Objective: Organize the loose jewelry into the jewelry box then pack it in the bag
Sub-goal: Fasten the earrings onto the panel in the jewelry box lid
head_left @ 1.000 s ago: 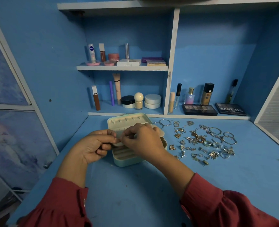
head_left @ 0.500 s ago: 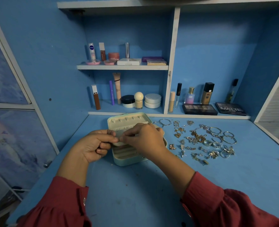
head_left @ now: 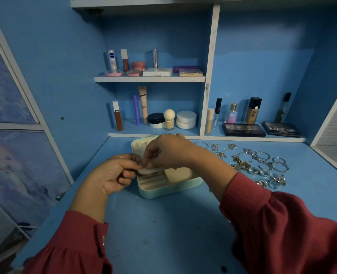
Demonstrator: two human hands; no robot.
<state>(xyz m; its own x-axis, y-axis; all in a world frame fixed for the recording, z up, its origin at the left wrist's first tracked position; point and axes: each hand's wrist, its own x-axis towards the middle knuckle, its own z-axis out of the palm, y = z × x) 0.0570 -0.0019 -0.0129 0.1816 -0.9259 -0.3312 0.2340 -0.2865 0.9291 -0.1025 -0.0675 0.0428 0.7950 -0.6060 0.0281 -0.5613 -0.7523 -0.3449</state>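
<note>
An open mint-green jewelry box (head_left: 169, 189) with cream lining sits on the blue desk; its lid (head_left: 138, 144) lies back behind it. My left hand (head_left: 114, 175) and my right hand (head_left: 169, 153) meet fingertip to fingertip above the box's left half. Just below the fingertips is a cream flap (head_left: 150, 171), which my left thumb and forefinger pinch. My right fingers pinch something tiny at the same spot; it is too small to make out. Loose jewelry (head_left: 262, 165), gold and silver rings, bangles and chains, is spread to the right of the box. No bag is in view.
Behind the desk (head_left: 163, 224), shelves hold cosmetics: tubes and jars (head_left: 169, 119), bottles (head_left: 252, 110) and two dark palettes (head_left: 242, 129). A white side wall (head_left: 331, 119) rises at the right. Glass panels (head_left: 9, 155) border the left edge.
My right hand has lifted up and back over the lid, which uncovers the box's right front compartment. My left hand stays pinched at the same spot.
</note>
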